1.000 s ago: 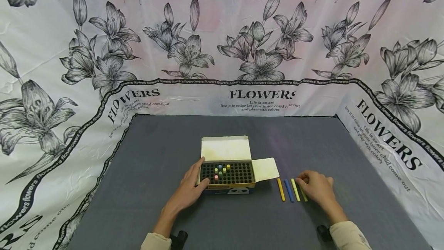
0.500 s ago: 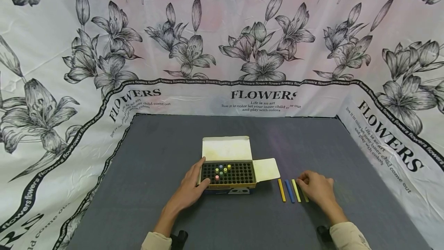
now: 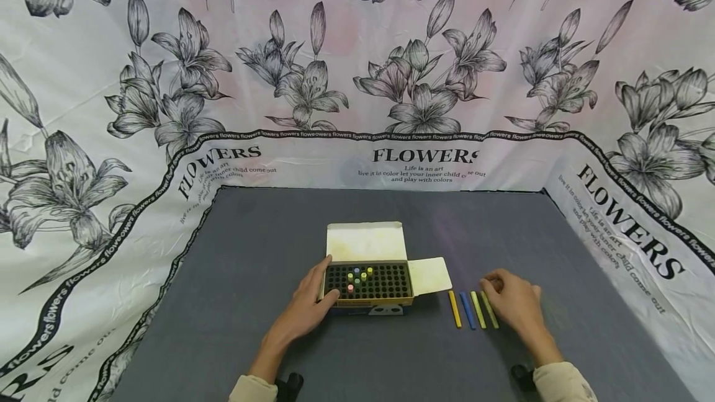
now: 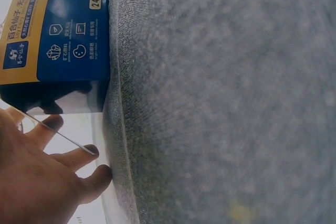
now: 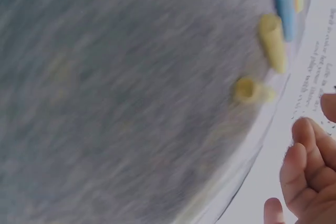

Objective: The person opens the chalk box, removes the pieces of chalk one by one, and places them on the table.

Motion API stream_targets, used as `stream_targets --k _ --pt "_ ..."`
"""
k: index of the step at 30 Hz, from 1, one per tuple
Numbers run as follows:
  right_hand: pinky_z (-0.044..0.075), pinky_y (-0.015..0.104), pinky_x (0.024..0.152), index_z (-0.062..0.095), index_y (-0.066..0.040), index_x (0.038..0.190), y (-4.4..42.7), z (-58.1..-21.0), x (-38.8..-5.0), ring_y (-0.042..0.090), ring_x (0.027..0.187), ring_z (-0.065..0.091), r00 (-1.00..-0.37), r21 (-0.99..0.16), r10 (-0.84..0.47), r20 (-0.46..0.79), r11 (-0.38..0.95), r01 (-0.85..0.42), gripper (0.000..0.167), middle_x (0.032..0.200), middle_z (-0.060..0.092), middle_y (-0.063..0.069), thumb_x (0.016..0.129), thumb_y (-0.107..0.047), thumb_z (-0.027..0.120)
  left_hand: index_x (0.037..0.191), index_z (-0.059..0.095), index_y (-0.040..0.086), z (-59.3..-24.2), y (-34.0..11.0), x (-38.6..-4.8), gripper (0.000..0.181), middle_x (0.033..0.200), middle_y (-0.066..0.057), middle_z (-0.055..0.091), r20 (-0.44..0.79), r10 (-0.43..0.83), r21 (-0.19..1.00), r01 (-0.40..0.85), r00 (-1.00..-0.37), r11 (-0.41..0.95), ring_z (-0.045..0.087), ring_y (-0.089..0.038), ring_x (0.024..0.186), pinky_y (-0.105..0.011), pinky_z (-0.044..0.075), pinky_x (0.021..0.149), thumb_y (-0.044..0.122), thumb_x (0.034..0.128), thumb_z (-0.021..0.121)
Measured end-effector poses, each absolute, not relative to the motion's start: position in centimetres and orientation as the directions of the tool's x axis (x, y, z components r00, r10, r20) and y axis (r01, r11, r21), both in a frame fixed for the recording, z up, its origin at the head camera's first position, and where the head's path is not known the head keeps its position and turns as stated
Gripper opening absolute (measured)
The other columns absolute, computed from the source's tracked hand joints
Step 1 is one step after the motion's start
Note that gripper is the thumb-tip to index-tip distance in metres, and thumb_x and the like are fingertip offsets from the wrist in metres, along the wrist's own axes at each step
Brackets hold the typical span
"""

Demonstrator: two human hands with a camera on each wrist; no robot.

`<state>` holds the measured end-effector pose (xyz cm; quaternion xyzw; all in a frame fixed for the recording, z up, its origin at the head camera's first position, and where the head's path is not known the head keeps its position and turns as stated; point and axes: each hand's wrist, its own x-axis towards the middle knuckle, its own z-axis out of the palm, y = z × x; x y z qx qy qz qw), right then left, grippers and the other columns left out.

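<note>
A chalk box [image 3: 374, 301] stands with its lid up, showing a black grid of holes. Several chalk ends sit in the grid, one of them pink [image 3: 350, 288]. My left hand [image 3: 304, 303] holds the box's left end, thumb at the front corner and index finger at the back corner. To the right lie an orange-yellow chalk stick [image 3: 455, 309], a blue stick [image 3: 468, 311], a pale yellow stick [image 3: 478, 309] and an olive-yellow stick [image 3: 490, 310], side by side. Just beyond the olive-yellow one, my right hand [image 3: 514, 299] hovers with loosely curled fingers [image 5: 294, 163], nothing visible in them.
The box's white lid [image 3: 365, 242] leans back, and a white side flap [image 3: 429, 275] sticks out toward the chalk sticks. A grey cloth surface [image 3: 391, 358] spreads beneath everything. White flower-printed fabric [image 3: 313, 163] rises behind and at both sides.
My right hand has drawn slightly up and away from the olive-yellow chalk stick, whose upper end now shows. My left hand stays on the box. The head view has shifted slightly.
</note>
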<state>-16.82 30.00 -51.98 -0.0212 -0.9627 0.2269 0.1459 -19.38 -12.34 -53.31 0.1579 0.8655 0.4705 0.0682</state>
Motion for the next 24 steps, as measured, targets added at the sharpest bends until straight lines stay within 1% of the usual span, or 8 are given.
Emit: stream_targets --k 5,10,14,18,21,24 --pt "0.028 0.045 0.075 0.073 -0.001 0.109 27.9 -50.9 -17.0 0.017 0.063 0.058 -0.889 -0.464 0.104 0.445 0.876 -0.130 0.022 0.079 0.072 0.007 0.093 -0.016 0.073 0.166 0.014 0.027 -53.5 -12.5 -19.1 0.072 0.171 -0.010 0.018 0.028 0.335 0.845 0.201 -0.942 0.496 0.017 -0.042 0.156 -0.077 0.020 0.113 0.036 0.1060 0.054" --pt "0.026 0.040 0.075 0.074 -0.001 0.108 25.6 -49.8 -17.6 0.020 0.067 0.055 -0.831 -0.451 0.047 0.554 0.856 -0.252 0.020 0.079 0.070 0.007 0.091 -0.011 0.075 0.166 0.015 0.025 -53.6 -12.5 -19.0 0.072 0.170 -0.009 0.019 0.037 0.334 0.839 0.212 -0.942 0.502 0.018 -0.042 0.156 -0.076 0.020 0.113 0.035 0.1059 0.054" --pt "0.029 0.040 0.077 0.074 -0.001 0.106 23.9 -49.3 -18.1 0.023 0.070 0.057 -0.795 -0.445 -0.020 0.606 0.820 -0.360 0.019 0.081 0.070 0.008 0.088 -0.008 0.077 0.165 0.015 0.026 -53.5 -12.3 -19.2 0.072 0.170 -0.010 0.020 0.035 0.329 0.832 0.210 -0.944 0.513 0.019 -0.043 0.156 -0.077 0.020 0.112 0.036 0.1059 0.054" --pt "0.032 0.041 0.079 0.075 -0.003 0.104 22.0 -49.4 -18.5 0.022 0.072 0.057 -0.763 -0.425 -0.091 0.640 0.785 -0.450 0.020 0.082 0.068 0.006 0.085 -0.007 0.080 0.165 0.015 0.027 -53.5 -12.1 -19.3 0.072 0.170 -0.010 0.020 0.037 0.330 0.831 0.212 -0.943 0.515 0.019 -0.043 0.156 -0.077 0.019 0.112 0.036 0.1058 0.054" --pt "0.034 0.042 0.079 0.076 -0.006 0.104 20.4 -49.5 -18.9 0.022 0.073 0.057 -0.746 -0.401 -0.137 0.652 0.773 -0.492 0.020 0.083 0.068 0.005 0.085 -0.009 0.081 0.166 0.014 0.027 -53.5 -12.1 -19.3 0.072 0.170 -0.010 0.020 0.040 0.330 0.832 0.214 -0.943 0.512 0.018 -0.043 0.156 -0.077 0.019 0.112 0.035 0.1059 0.054" --pt "0.036 0.043 0.078 0.076 -0.007 0.103 19.0 -49.9 -19.4 0.021 0.073 0.056 -0.725 -0.362 -0.180 0.665 0.771 -0.524 0.021 0.084 0.068 0.005 0.084 -0.011 0.082 0.166 0.014 0.026 -53.5 -12.2 -19.3 0.072 0.170 -0.010 0.019 0.039 0.331 0.833 0.214 -0.943 0.510 0.017 -0.043 0.156 -0.078 0.018 0.113 0.034 0.1060 0.054"
